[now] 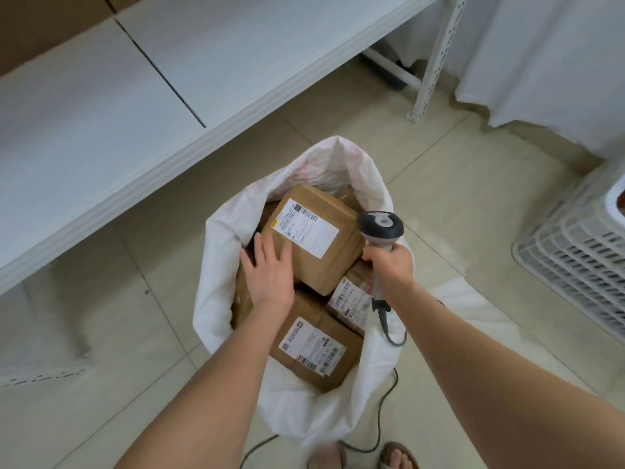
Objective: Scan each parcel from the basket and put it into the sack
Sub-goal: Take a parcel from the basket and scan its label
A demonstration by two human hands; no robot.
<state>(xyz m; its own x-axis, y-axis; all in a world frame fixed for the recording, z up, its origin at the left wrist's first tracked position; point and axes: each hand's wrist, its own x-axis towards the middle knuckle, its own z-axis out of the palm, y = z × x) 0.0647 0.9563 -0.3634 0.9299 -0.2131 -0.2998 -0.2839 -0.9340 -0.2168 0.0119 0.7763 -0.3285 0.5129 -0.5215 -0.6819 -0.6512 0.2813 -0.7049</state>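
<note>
Left hand (269, 275): fingers spread flat, pressing on top parcel (313, 238) inside sack (216, 265). Right hand (390, 264): curled round handle of scanner (380, 231), just right of that parcel. Two more parcels lie nearer in the sack. Basket (575, 252) well right of sack, on the floor.

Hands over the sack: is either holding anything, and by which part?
The right hand grips the barcode scanner by its handle. The left hand holds nothing; its open fingers lie on the top parcel.
</note>
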